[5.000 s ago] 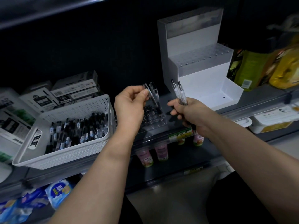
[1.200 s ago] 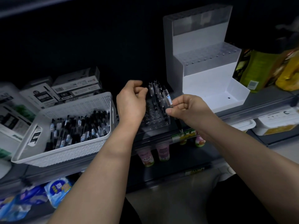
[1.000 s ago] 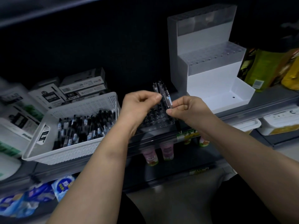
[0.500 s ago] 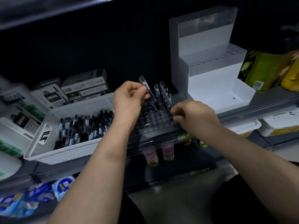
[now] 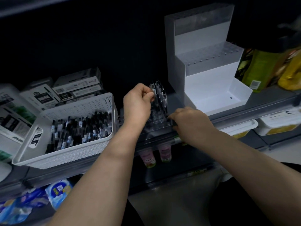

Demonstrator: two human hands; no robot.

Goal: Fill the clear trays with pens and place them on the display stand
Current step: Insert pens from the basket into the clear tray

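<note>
White plastic made up the perforated basket (image 5: 104, 103) on the left of the shelf (image 5: 254, 110), and it held a loose heap of black-and-clear pens (image 5: 84, 128) lying every way. Behind it I could see stacked cardboard boxes (image 5: 76, 88).

Just right of the basket sat the clear tray (image 5: 156, 124), near the front lip of the shelf. Only its back rows were filled: a small cluster of standing pens (image 5: 161, 93) rose upright there, while the nearer holes looked bare on my screen. The white stepped display stand (image 5: 203, 66) stood further right and behind, apart from the tray, with its lowest bin holding nothing that I could make out. Green and yellow bottles (image 5: 260, 66) crowded the far right.

The left hand (image 5: 138, 103) hovered over the tray's back left corner, fingers curled, thumb and forefinger pinching one pen (image 5: 151, 88) near its top, right beside the standing cluster. The right hand (image 5: 189, 123) lay low against the tray's right front edge, fingers bent down and gripping that edge, knuckles towards me.
</note>
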